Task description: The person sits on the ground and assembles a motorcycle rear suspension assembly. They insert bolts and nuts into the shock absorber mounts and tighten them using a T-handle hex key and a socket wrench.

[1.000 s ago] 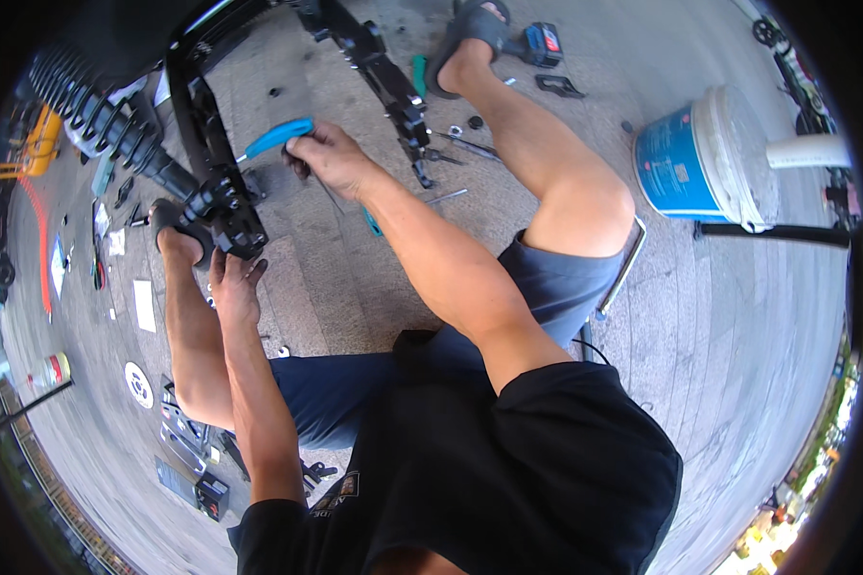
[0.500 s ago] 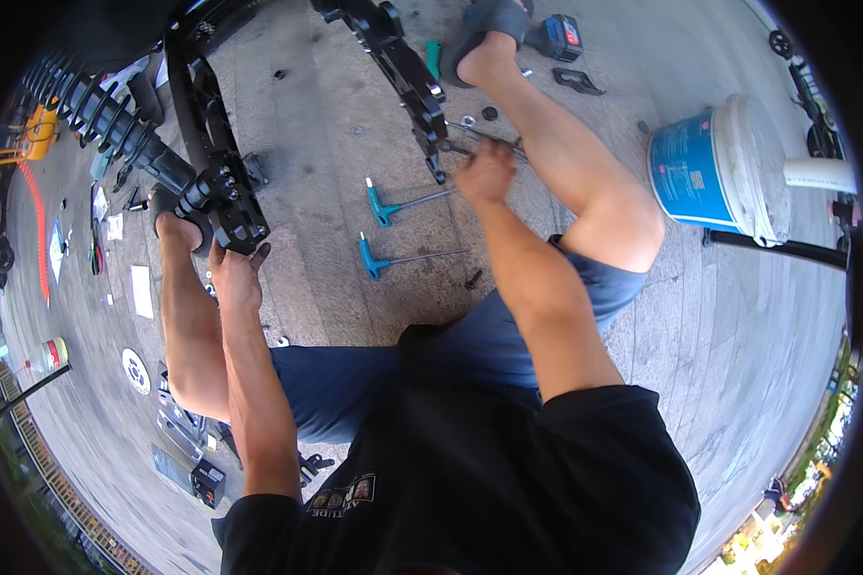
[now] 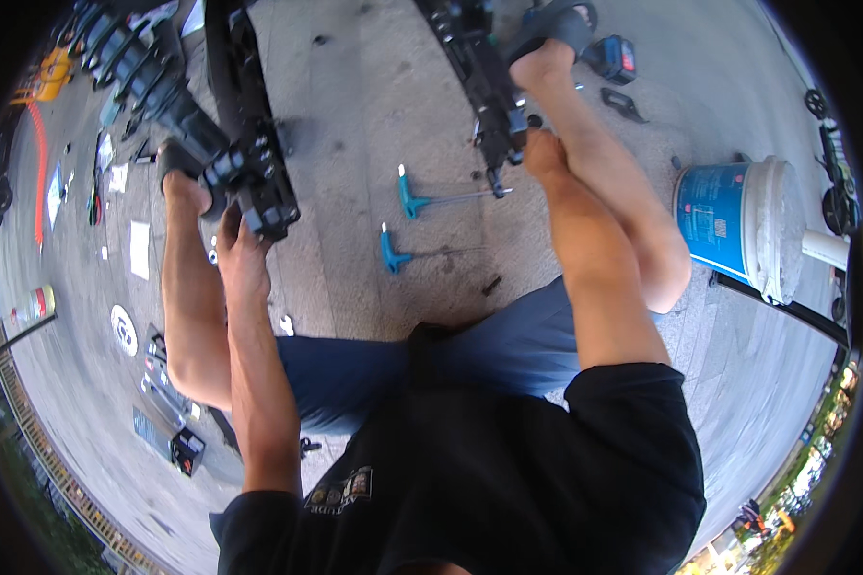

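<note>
Two black metal arms reach down from the top edge. At the lower end of the left arm (image 3: pixel 251 125), beside a large coil-spring shock absorber (image 3: pixel 163 101), my left hand (image 3: pixel 244 261) is closed, its fingers partly behind the metal. My right hand (image 3: pixel 545 153) is next to the right arm (image 3: pixel 494 120), low near my right foot. Its fingers look curled in, and what they hold, if anything, is hidden. Between the arms, two teal T-handle hex keys, an upper one (image 3: pixel 412 201) and a lower one (image 3: pixel 393 257), lie on the paving.
A blue-and-white bucket (image 3: pixel 714 220) stands at the right. Near my right foot lie a battery pack (image 3: pixel 614 59) and a black bracket (image 3: pixel 623 103). Papers (image 3: pixel 140 249), a white disc (image 3: pixel 124 330) and an orange coiled hose (image 3: pixel 38 172) are at the left.
The view has shifted, so most things sit further right or lower. My right hand has moved away from the hex key tips to beside the right arm. My left hand stays at the left arm's end.
</note>
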A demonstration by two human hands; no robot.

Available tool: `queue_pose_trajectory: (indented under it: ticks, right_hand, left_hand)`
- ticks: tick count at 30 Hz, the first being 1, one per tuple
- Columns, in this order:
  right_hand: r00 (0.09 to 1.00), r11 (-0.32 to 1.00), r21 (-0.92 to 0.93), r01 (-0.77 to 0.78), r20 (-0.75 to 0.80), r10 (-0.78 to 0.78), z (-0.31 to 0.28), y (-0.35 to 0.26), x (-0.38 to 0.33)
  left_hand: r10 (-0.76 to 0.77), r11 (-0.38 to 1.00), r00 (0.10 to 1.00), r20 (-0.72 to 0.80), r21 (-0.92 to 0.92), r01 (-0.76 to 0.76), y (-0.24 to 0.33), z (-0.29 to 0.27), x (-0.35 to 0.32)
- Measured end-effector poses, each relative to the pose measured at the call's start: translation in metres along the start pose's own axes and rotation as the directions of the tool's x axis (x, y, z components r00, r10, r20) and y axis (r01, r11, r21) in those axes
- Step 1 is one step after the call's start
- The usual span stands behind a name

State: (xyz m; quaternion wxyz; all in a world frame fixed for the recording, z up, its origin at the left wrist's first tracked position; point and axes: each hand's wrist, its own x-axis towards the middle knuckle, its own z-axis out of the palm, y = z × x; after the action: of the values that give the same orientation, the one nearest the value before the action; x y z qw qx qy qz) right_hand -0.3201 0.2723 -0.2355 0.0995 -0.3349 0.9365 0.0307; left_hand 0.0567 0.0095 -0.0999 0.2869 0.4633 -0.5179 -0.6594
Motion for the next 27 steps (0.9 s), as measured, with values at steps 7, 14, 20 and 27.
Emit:
queue_pose_trajectory:
  ticks: [7, 14, 20, 27]
  right_hand:
    - [0.987, 0.986, 0.06, 0.158, -0.049, -0.156, -0.049, -0.048, -0.07]
    - [0.848, 0.409, 0.907, 0.1, 0.138, -0.512, -0.096, -0.174, -0.133]
    - [0.895, -0.665, 0.682, -0.304, -0.034, -0.444, -0.126, -0.23, -0.115]
    - [0.965, 0.259, 0.942, 0.212, -0.159, -0.21, -0.12, -0.24, -0.09]
  left_hand:
    - [0.063, 0.998, 0.998, 0.029, 0.005, -0.063, -0.002, 0.004, 0.004]
    - [0.031, 0.994, 0.999, -0.026, -0.1, -0.033, 0.015, 0.011, -0.009]
    - [-0.021, 0.995, 0.996, -0.086, -0.097, 0.013, 0.018, -0.001, -0.018]
    - [-0.009, 0.997, 0.999, -0.038, -0.073, 0.006, 0.015, 0.005, -0.016]
